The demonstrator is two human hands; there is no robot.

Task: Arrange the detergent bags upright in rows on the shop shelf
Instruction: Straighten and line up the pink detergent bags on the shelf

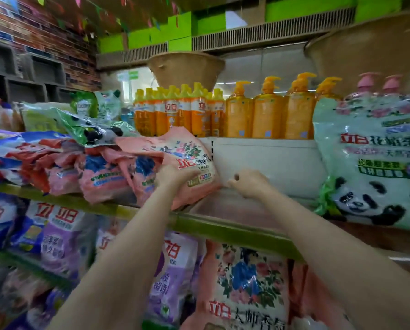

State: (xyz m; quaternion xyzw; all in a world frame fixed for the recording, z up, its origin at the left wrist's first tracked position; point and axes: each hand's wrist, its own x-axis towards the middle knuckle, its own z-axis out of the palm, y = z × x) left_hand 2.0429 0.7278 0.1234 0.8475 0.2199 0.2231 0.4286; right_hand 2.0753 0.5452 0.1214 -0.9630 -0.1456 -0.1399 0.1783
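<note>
Your left hand (175,175) grips the lower part of a pink bag (185,160) that leans against the slumped pile (63,160) on the shelf (223,226). Your right hand (246,183) appears to pinch that bag's right corner, though blur hides the contact. One panda bag (375,163) stands upright at the right. Bare shelf lies between them. Most bags are not yet stood in rows.

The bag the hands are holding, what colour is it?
Pink bag, with flowers printed on it, seen in the head view.
</note>
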